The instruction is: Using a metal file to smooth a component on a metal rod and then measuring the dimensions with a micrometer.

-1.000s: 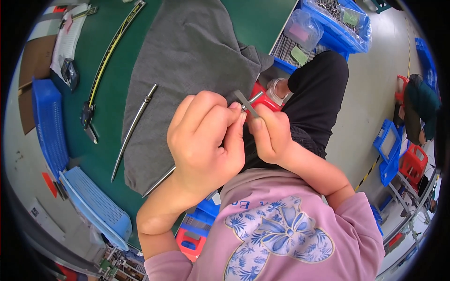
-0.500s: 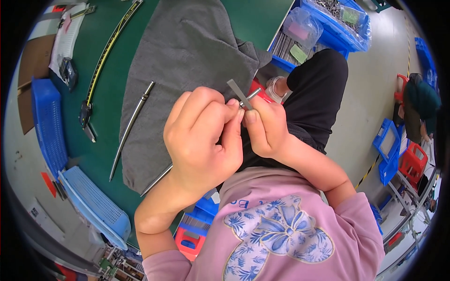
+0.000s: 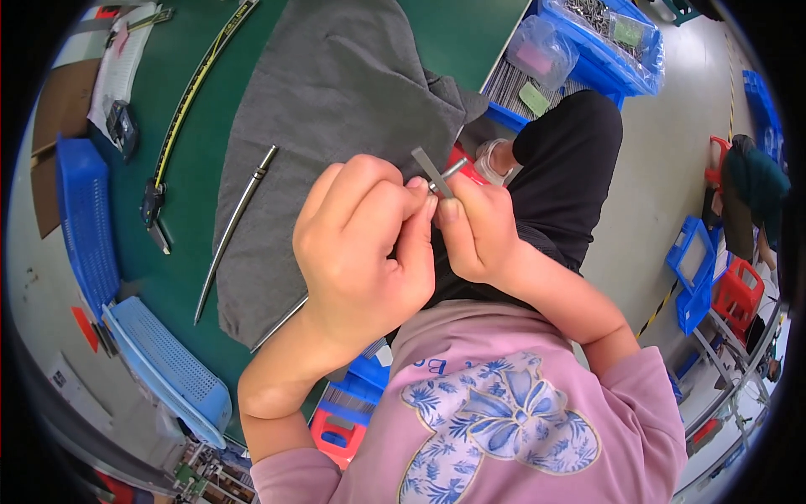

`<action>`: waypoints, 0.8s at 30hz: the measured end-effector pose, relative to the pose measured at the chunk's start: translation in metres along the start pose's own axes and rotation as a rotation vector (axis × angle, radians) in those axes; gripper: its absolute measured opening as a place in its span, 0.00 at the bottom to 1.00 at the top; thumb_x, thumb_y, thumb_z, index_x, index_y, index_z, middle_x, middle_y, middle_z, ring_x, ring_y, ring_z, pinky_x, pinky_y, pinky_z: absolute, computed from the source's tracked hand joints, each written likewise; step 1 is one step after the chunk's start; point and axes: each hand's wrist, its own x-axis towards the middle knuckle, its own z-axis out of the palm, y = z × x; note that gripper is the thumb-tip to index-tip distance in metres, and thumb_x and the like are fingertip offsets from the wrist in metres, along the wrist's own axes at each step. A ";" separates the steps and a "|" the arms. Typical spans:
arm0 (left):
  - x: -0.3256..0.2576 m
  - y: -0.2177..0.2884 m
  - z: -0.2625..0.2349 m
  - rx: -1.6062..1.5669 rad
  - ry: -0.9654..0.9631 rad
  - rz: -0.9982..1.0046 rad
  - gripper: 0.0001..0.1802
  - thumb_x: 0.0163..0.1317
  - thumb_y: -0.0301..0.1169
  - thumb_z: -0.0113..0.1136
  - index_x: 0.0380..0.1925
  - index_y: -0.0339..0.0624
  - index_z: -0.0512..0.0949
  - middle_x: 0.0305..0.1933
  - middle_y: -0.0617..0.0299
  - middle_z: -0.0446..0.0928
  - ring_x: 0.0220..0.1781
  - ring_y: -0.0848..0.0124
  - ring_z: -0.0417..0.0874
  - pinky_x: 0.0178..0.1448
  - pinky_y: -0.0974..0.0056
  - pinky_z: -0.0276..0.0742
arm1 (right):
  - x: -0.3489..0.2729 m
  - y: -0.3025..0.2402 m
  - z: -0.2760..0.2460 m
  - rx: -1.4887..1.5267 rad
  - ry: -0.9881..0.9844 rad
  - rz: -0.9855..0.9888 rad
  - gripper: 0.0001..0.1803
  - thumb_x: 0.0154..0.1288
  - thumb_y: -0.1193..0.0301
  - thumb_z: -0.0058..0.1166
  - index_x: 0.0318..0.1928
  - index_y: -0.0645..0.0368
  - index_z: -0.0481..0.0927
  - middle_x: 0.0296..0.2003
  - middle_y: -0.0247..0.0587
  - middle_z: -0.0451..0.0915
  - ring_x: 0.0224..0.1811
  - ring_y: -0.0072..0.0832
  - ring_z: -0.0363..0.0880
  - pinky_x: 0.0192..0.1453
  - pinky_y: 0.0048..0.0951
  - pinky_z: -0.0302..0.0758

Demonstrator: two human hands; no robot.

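Steadying L hand (image 3: 363,235): closed on metal rod (image 3: 459,166), prob. vs. wobble.
R hand (image 3: 478,227): pinching flat metal strip (image 3: 426,164) across rod.
Gray cloth (image 3: 336,92): partly under 2nd rod (image 3: 238,216), prob. padding.

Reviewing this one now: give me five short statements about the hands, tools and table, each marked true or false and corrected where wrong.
1. The left hand pinches a metal rod. True.
2. The flat strip in the right hand crosses that rod. True.
3. The right hand is spread open. False: it is closed on the strip.
4. A caliper lies left of the cloth. True.
5. The caliper touches the cloth. False: green table shows between them.
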 end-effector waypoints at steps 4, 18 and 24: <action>-0.001 0.000 0.002 -0.011 0.004 0.000 0.09 0.42 0.15 0.64 0.21 0.37 0.73 0.25 0.58 0.70 0.24 0.61 0.71 0.26 0.61 0.66 | -0.017 -0.002 -0.012 -0.028 -0.075 0.105 0.04 0.61 0.74 0.49 0.32 0.61 0.71 0.14 0.44 0.70 0.16 0.44 0.73 0.19 0.40 0.65; -0.002 0.001 0.001 0.003 0.009 0.002 0.10 0.42 0.15 0.64 0.21 0.37 0.73 0.25 0.58 0.70 0.24 0.61 0.71 0.26 0.61 0.66 | 0.021 -0.051 -0.034 -0.127 -0.253 0.317 0.07 0.63 0.71 0.48 0.33 0.63 0.72 0.15 0.51 0.72 0.19 0.51 0.73 0.23 0.45 0.68; -0.002 0.001 0.002 -0.005 0.000 -0.005 0.09 0.42 0.15 0.64 0.21 0.37 0.73 0.25 0.58 0.70 0.24 0.61 0.71 0.26 0.61 0.66 | -0.002 -0.047 -0.036 -0.074 -0.209 0.345 0.07 0.64 0.71 0.47 0.34 0.63 0.71 0.15 0.51 0.72 0.19 0.52 0.73 0.23 0.47 0.68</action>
